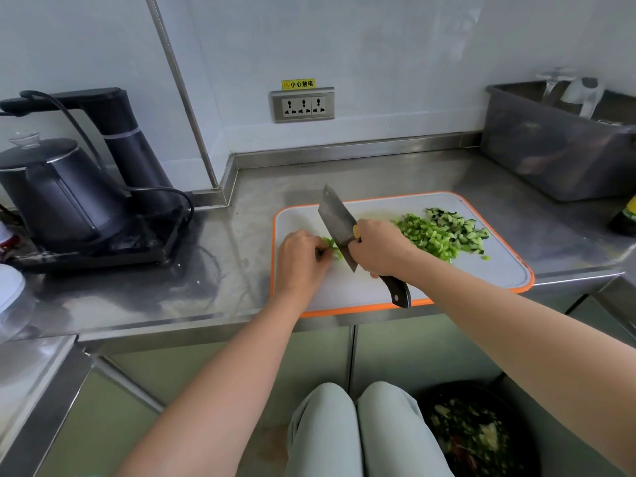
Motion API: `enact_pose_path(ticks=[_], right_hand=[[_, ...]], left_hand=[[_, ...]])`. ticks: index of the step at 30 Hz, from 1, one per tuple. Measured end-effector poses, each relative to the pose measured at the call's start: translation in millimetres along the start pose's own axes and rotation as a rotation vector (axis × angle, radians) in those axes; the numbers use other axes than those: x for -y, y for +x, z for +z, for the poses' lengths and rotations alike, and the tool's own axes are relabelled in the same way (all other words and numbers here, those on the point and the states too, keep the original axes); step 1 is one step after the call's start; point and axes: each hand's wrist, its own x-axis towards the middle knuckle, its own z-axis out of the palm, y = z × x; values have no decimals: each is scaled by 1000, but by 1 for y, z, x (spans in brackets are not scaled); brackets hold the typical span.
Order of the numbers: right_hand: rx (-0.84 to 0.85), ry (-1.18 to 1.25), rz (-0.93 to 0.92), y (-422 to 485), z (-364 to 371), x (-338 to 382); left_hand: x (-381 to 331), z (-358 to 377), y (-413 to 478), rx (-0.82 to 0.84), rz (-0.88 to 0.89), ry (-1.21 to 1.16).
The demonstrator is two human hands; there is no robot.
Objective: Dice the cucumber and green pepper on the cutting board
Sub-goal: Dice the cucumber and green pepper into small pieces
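A white cutting board with an orange rim lies on the steel counter. My right hand grips the dark handle of a cleaver, whose blade edge rests down on green pepper strips. My left hand holds those strips down with curled fingers, just left of the blade. To the right on the board lies a heap of diced green pepper, and behind it a heap of diced cucumber with dark skin.
A black kettle on its base with a water dispenser arm stands at the left. A dark plastic bin sits at the back right, a bottle at the right edge. A waste bin with scraps is on the floor.
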Motion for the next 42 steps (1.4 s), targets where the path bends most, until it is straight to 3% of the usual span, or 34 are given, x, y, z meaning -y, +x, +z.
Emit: enact_pose_path(ticks=[12,19,25,32,38,42], right_hand=[[20,-38,34,10,16,7],[-52,49,66,22,20,4],[-57,30,-78,20,1,-12],[2,-8,-102,13,-7,-25],[2,-20,-137,12,-16,-18],[22,-51,-143,7,-14,-18]], left_hand=[[0,-3,-1,-7,53,-18],[2,-2,0,-2,29,-50],[2,2,2,-33,10,-65],[8,-5,12,97,8,50],[12,-18,23,301,164,7],[16,-20,22,296,163,9]])
